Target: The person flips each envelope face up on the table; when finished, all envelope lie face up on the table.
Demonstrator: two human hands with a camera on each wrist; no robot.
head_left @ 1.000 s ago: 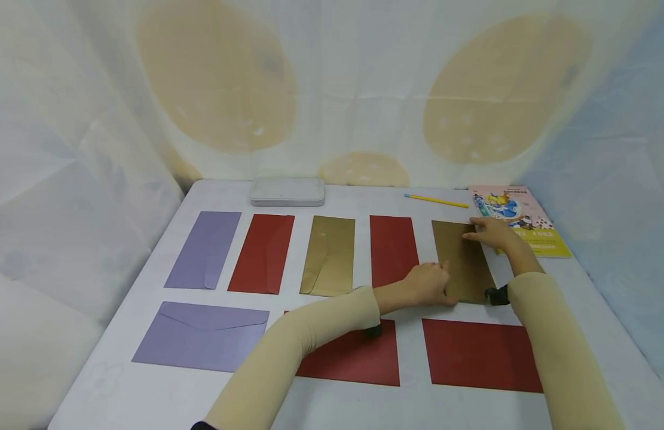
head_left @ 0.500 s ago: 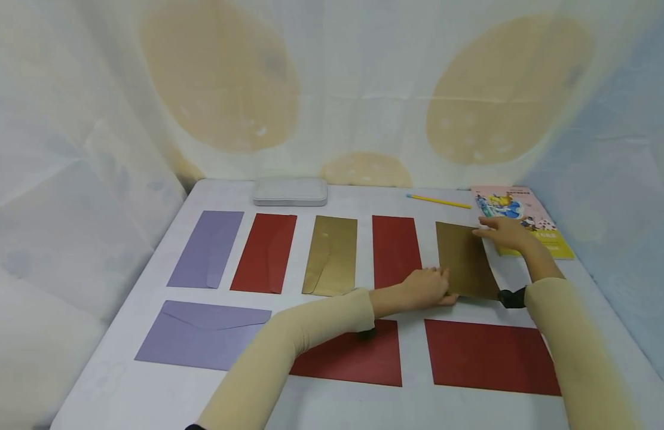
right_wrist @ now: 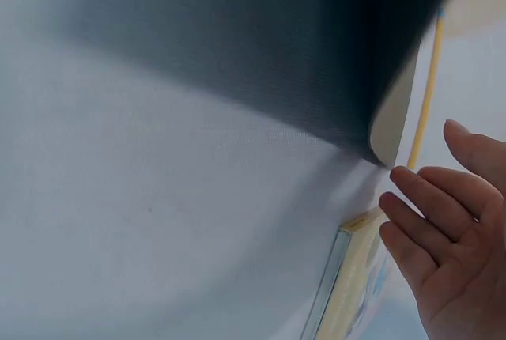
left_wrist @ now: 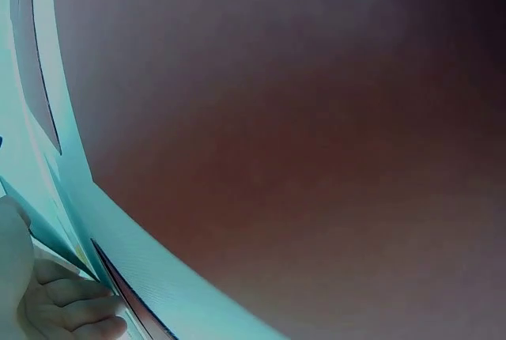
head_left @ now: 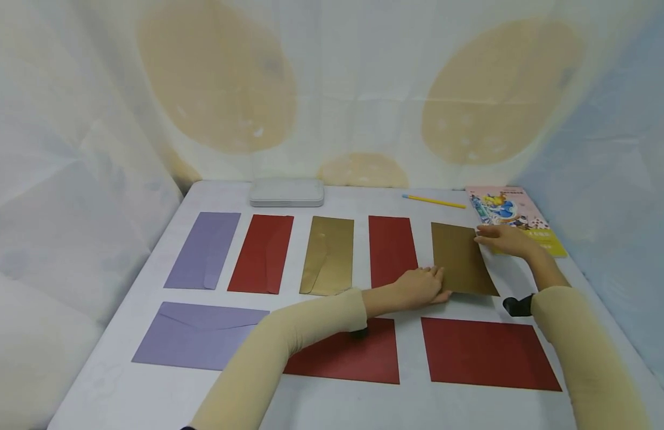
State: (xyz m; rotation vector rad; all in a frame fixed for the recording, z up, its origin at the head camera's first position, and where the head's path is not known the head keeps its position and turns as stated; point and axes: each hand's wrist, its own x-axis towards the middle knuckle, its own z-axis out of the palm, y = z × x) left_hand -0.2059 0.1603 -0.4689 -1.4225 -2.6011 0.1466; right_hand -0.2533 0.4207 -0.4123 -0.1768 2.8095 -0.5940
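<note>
A gold envelope [head_left: 458, 257] lies at the right of the back row, its right side raised from the white table. At its lower left edge, my left hand [head_left: 415, 286] touches it with the fingers; part of that hand [left_wrist: 71, 308] shows in the left wrist view. My right hand [head_left: 506, 239] has its fingertips at the envelope's upper right edge. In the right wrist view the right hand [right_wrist: 455, 237] shows its palm, with long straight fingers and thumb spread apart, close to the corner of the dark, lifted envelope [right_wrist: 277, 39].
Several lilac, red and gold envelopes lie in two rows, among them a lilac envelope [head_left: 202, 251] and a red envelope [head_left: 487, 352]. At the back are a pale flat case [head_left: 287, 193], a yellow pencil [head_left: 434, 201] and a picture book [head_left: 509, 209].
The gold envelope's right side has lifted off the table and curves upward. My right hand has slid slightly right and nearer to me; my left hand has shifted a little left.
</note>
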